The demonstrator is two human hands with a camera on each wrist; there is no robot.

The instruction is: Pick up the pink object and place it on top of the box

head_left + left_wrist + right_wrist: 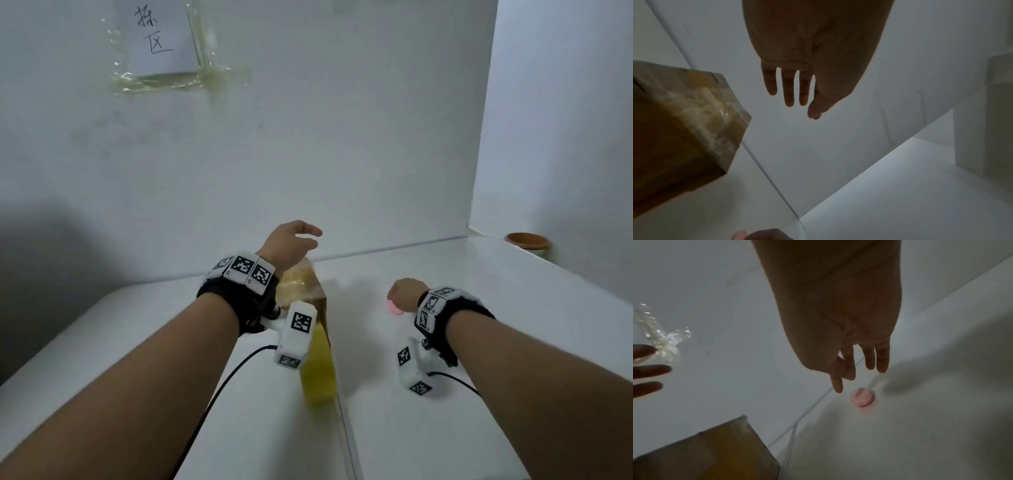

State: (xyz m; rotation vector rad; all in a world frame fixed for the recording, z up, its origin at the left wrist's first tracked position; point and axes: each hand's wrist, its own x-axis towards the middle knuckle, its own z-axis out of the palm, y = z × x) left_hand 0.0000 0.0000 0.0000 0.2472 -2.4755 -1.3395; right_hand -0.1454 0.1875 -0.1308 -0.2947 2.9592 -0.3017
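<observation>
A tall brown and yellow carton (317,346) with a clear-taped top stands on the white table (445,428), also seen in the left wrist view (684,129) and the right wrist view (719,456). My left hand (294,240) hovers above and behind its top, fingers straight and spread, holding nothing (793,91). My right hand (404,294) hangs over a small pink round cap (395,309), fingers pointing down just above it without touching (859,369). The pink cap (863,397) lies flat on the table.
White walls (308,154) close the table at the back and right. A paper note (159,37) is taped to the back wall. A brown-rimmed bowl (527,241) sits in the far right corner. Cables (219,387) run from both wrist units.
</observation>
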